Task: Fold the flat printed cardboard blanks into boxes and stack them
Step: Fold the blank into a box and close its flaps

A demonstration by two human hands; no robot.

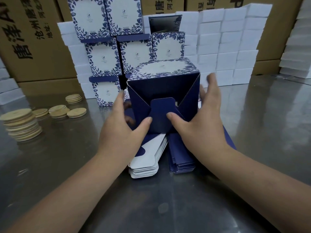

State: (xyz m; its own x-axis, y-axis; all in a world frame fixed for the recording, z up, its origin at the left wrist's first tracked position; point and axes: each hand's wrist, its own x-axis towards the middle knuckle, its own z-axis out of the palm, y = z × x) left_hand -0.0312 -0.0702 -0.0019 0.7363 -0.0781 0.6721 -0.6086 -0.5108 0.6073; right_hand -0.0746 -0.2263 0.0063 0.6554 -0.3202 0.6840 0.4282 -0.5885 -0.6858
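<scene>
box (161, 91) between both hands, thumbs seemingly pressing bottom flap (162, 110)

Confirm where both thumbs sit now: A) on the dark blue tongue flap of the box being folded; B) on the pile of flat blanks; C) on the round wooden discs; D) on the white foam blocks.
A: the left hand and right hand each press a thumb on the rounded dark blue cardboard flap of the blue-and-white printed box.
</scene>
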